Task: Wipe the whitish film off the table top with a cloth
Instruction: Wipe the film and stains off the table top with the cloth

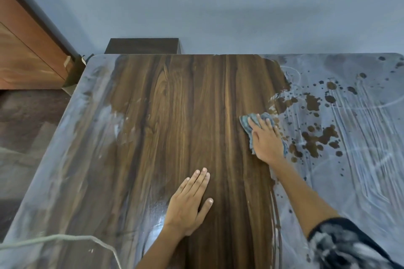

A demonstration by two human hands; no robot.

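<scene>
A dark wood-grain table top (185,116) fills the view. Its middle strip shows bare, shiny wood. Whitish film (354,137) covers the right part, broken by dark wet spots and streaks, and a thinner film (87,137) lies along the left side. My right hand (265,140) presses flat on a crumpled blue-grey cloth (248,123) at the border between bare wood and the right-hand film. My left hand (190,201) rests flat on the bare wood near the front, fingers straight and together, holding nothing.
The table's far edge meets a blue-grey wall (218,6). A dark box-like piece (142,46) stands behind the far edge. A wooden door (26,50) is at the far left. A pale cord (65,239) crosses the front left corner.
</scene>
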